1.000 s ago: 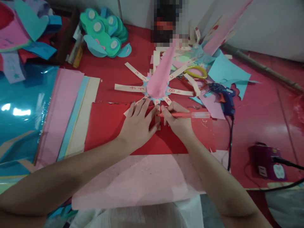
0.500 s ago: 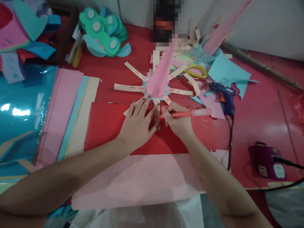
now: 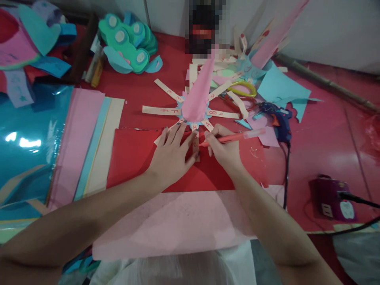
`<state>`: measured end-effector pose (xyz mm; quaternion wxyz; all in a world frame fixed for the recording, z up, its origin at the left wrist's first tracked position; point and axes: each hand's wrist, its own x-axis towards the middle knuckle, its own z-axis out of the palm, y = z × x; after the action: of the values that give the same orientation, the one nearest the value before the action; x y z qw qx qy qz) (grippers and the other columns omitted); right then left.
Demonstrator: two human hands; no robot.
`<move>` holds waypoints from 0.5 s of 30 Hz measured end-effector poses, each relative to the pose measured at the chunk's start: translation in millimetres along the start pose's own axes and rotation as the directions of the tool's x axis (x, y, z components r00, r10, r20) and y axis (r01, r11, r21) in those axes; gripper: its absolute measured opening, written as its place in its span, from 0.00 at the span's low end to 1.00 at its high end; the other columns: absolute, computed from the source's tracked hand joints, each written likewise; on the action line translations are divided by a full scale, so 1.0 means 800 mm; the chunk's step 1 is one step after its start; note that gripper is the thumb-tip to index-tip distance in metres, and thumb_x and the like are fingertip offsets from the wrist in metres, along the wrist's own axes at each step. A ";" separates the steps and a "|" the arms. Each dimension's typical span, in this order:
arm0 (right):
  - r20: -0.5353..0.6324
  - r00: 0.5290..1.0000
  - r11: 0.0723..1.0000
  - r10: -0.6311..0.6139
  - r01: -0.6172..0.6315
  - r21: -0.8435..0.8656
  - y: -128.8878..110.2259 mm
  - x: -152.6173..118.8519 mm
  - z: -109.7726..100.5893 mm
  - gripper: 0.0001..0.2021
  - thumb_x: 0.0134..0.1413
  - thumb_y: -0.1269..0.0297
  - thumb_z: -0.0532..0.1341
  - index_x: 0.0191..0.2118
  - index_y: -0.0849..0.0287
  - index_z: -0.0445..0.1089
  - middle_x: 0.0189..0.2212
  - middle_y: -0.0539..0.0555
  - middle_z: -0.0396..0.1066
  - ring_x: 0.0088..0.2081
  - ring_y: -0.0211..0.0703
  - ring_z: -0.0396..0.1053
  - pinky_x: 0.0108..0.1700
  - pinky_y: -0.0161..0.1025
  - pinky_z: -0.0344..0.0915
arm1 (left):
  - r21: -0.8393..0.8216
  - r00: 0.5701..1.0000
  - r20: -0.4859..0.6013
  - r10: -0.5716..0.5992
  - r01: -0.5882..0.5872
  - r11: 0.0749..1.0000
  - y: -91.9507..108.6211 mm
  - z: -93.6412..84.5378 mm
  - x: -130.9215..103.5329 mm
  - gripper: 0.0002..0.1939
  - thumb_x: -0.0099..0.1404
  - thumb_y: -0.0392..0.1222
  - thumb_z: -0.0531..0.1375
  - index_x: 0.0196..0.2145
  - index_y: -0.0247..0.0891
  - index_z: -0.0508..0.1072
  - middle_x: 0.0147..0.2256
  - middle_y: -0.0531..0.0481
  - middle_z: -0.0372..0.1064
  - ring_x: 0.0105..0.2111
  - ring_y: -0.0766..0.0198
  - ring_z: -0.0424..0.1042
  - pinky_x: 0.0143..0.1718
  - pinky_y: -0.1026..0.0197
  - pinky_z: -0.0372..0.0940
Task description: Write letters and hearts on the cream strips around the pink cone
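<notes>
My left hand (image 3: 170, 158) lies with fingers spread on the red sheet (image 3: 133, 158), its fingertips pressing on a cream paper strip (image 3: 195, 147) marked H near its top. In my right hand (image 3: 224, 150) is an orange-red pen (image 3: 234, 137), its tip close to the strip's right edge. Just beyond both hands stands a pink paper cone (image 3: 197, 95) on a blue scalloped base. Lettered cream strips radiate from that base, among them one with F (image 3: 160, 111) and one with B (image 3: 222, 114).
Yellow-handled scissors (image 3: 243, 89), a blue glue gun (image 3: 280, 120) and paper scraps are at the right. A purple power box (image 3: 334, 198) sits farther right. Green paper shapes (image 3: 124, 43) lie at the back left, coloured sheets (image 3: 77, 134) at the left.
My right hand has shifted slightly on the pen, whose back end is now tilted higher. My left hand keeps its place on the strip. The whole view has moved slightly.
</notes>
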<state>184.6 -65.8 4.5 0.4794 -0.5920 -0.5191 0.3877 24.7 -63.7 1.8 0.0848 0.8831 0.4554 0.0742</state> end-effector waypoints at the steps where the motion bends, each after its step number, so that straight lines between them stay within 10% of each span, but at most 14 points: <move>1: -0.007 1.000 0.999 0.013 -0.013 0.037 0.001 0.000 0.000 0.17 0.53 0.65 0.58 0.17 0.56 0.54 0.09 0.41 0.55 0.14 0.27 0.52 0.20 0.30 0.51 | 0.002 1.000 0.002 0.000 0.000 1.000 0.000 0.000 0.000 0.27 0.70 0.46 0.52 0.63 0.33 0.61 0.64 0.31 0.54 0.65 0.43 0.53 0.64 0.39 0.49; 15: -0.128 0.992 0.984 -0.011 0.034 0.173 0.012 0.004 0.000 0.19 0.55 0.57 0.60 0.19 0.56 0.55 0.09 0.39 0.54 0.12 0.26 0.51 0.18 0.29 0.50 | 0.028 0.999 -0.002 -0.035 0.035 0.999 0.005 0.002 0.003 0.27 0.69 0.45 0.53 0.64 0.33 0.60 0.65 0.33 0.52 0.66 0.43 0.52 0.64 0.39 0.48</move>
<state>187.2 -62.7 -4.6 0.5656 -0.5651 -0.4584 0.3880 29.6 -64.3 1.6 0.0733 0.8760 0.4719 0.0669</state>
